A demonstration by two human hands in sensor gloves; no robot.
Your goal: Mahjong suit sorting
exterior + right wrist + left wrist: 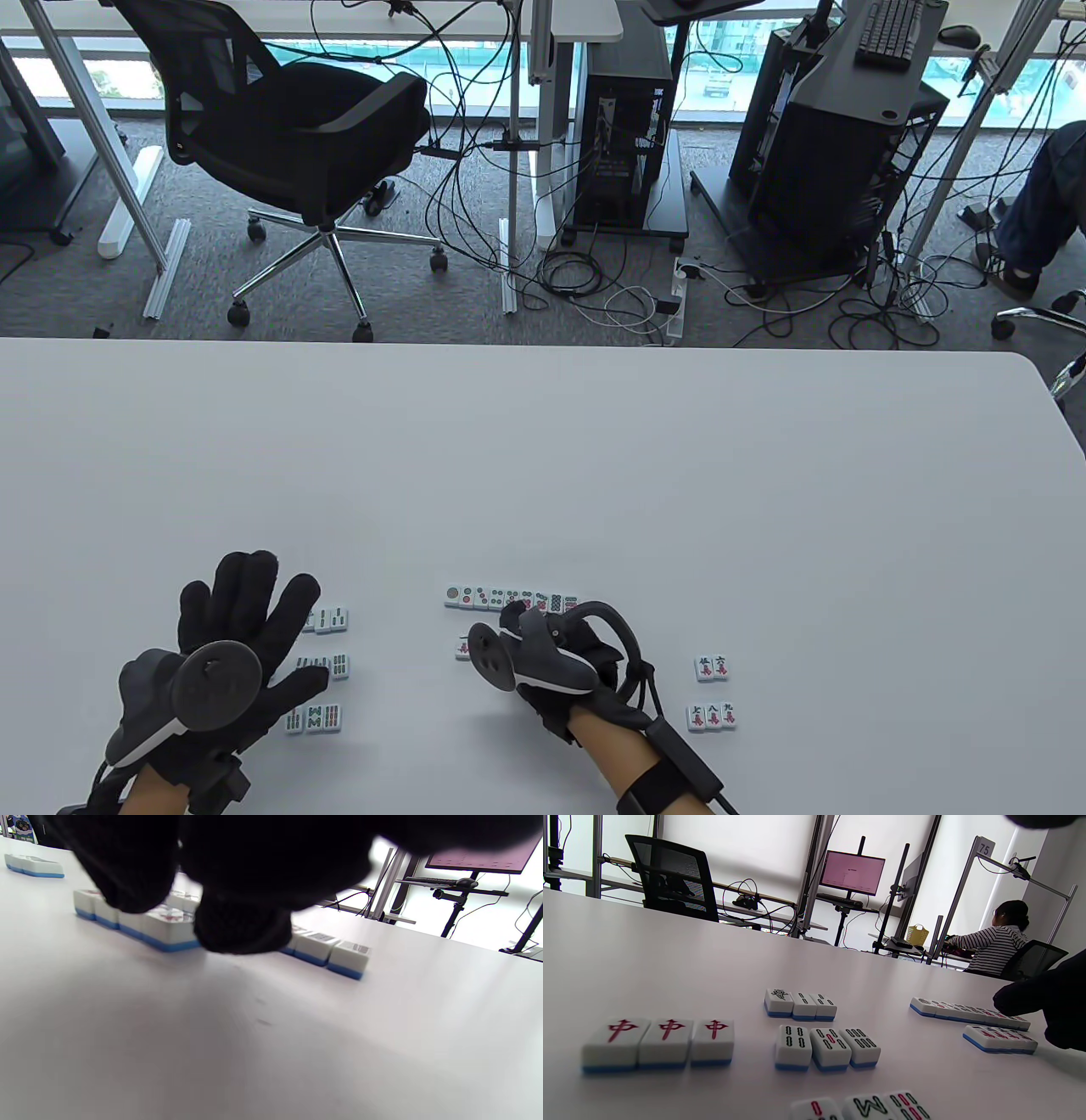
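The right hand (543,658) is down at the long row of dot tiles (509,598). In the right wrist view its fingertips (242,929) curl down onto the near side of that row, touching or nearly touching tiles in the middle. Whether they pinch a tile or only nudge it cannot be told, since the glove hides the contact. Just near of the row, left of this hand, lies a short tile group with red marks (1000,1039); only one tile of it shows in the table view.

The left hand (233,645) lies spread and relaxed with straight fingers over the left tile groups and holds nothing. Whether it rests on the worktop (543,458) or hovers is unclear.

Under and beside it the bamboo tiles sit in three short rows: a far row (800,1005), a middle row (826,1048) and a near row (865,1107). Left of them, in the left wrist view, three red-character tiles (659,1041) stand side by side. On the right of the worktop, well apart, the character tiles lie as a pair (711,668) and a triple (711,717).

By my reading the sorting is far along: bamboos, dots, characters and red tiles are each already gathered in their own area, and no loose mixed pile shows. What seems left is tidying the dot row and placing the red-marked group next to it.
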